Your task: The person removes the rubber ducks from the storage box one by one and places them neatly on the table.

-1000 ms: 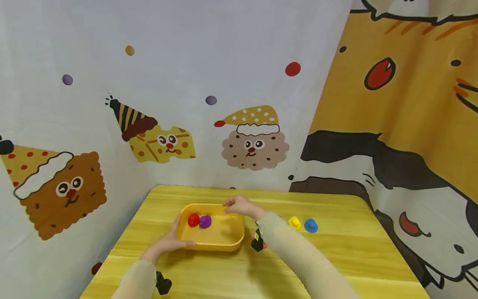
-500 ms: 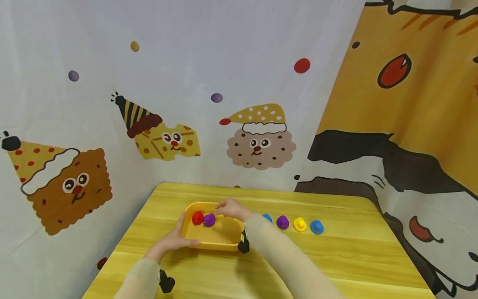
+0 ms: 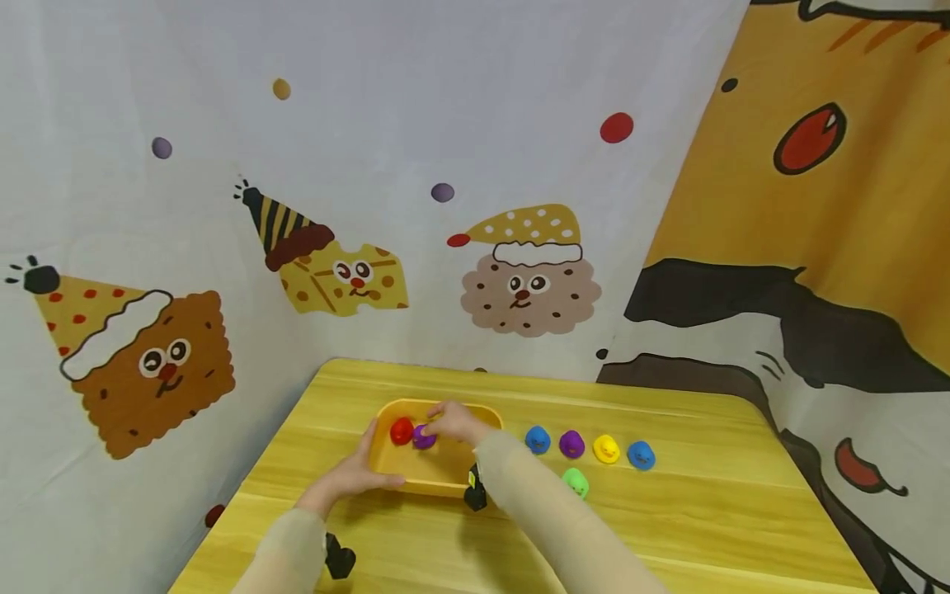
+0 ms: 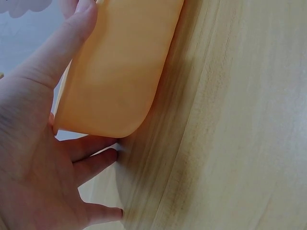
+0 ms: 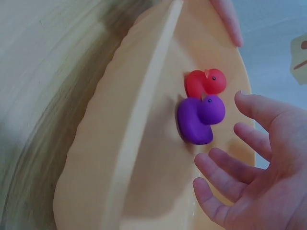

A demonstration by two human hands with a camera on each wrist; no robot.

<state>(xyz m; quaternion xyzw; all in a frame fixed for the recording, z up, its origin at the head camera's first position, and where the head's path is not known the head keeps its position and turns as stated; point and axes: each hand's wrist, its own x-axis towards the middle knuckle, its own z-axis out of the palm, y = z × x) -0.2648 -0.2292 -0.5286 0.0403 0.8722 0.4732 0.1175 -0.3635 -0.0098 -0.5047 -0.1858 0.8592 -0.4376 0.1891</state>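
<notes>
A yellow-orange plastic bin (image 3: 445, 472) stands on the table. Inside, toward its left end, a red rubber duck (image 5: 206, 82) and a purple rubber duck (image 5: 196, 120) sit side by side. My left hand (image 3: 352, 474) holds the bin's near left corner, thumb along the front wall and the other fingers spread at the left side; the left wrist view shows the bin's outer wall (image 4: 120, 62) against them. My right hand (image 3: 458, 422) hovers over the bin beside the purple duck. Its fingers (image 5: 218, 175) are loosely bent, apart from the duck in the right wrist view, and hold nothing.
Right of the bin, blue (image 3: 538, 440), purple (image 3: 571, 445), yellow (image 3: 606, 449) and another blue duck (image 3: 641, 455) stand in a row. A green duck (image 3: 575, 483) lies nearer, partly behind my right sleeve (image 3: 549, 511). A printed curtain (image 3: 371, 165) hangs behind the wooden table (image 3: 705, 511).
My right hand has moved left and down within the bin toward the purple duck. Its arm has uncovered ducks on the right, including the green one. My left hand stays on the bin.
</notes>
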